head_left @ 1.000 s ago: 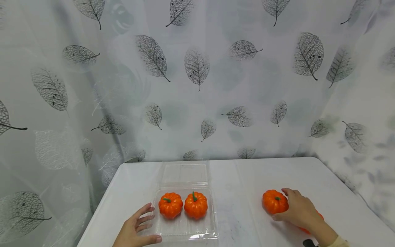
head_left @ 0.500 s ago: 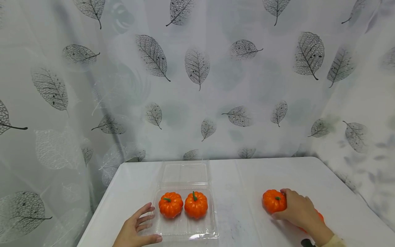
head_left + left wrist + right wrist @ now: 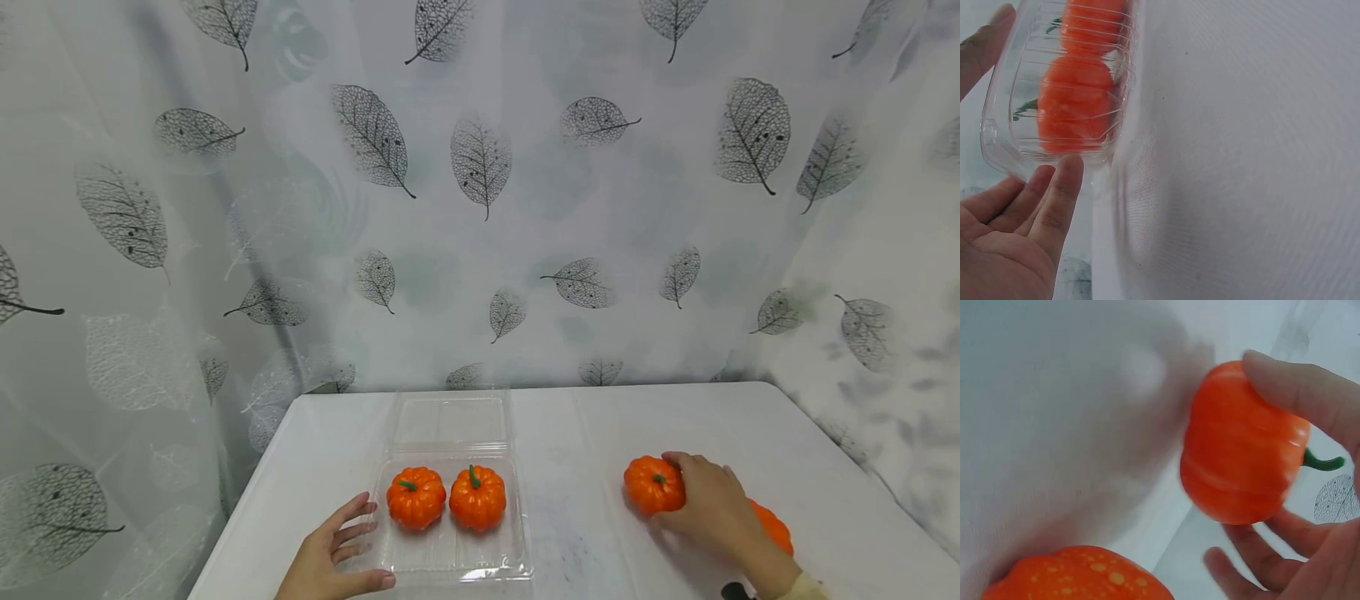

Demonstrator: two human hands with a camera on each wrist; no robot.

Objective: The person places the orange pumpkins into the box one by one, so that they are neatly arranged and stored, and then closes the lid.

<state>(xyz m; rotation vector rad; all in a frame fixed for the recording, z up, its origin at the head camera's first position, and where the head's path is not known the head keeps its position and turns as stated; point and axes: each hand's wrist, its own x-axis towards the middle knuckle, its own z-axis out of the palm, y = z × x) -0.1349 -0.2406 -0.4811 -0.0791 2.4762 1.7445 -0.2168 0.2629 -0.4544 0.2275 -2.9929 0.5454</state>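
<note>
My right hand [image 3: 708, 504] grips a small orange pumpkin [image 3: 651, 485] with a green stem, thumb on one side and fingers on the other. In the right wrist view, this pumpkin [image 3: 1244, 447] hangs a little off the white surface. My left hand [image 3: 322, 558] rests at the left side of a clear plastic clamshell box [image 3: 453, 560], its fingers extended and fingertips right at the wall. Two more pumpkins, a left one [image 3: 415, 498] and a right one [image 3: 477, 498], sit side by side in the box's base.
Another orange pumpkin [image 3: 772, 527], partly hidden behind my right forearm, lies on the white table [image 3: 570, 533]; yellow speckles show on it up close. The box's lid [image 3: 450, 419] lies folded back. A leaf-print curtain [image 3: 480, 233] hangs behind the table.
My right hand has closed in on the pumpkin and moved it slightly left and up. More of the pumpkin behind the forearm shows. The left hand and the box have stayed put.
</note>
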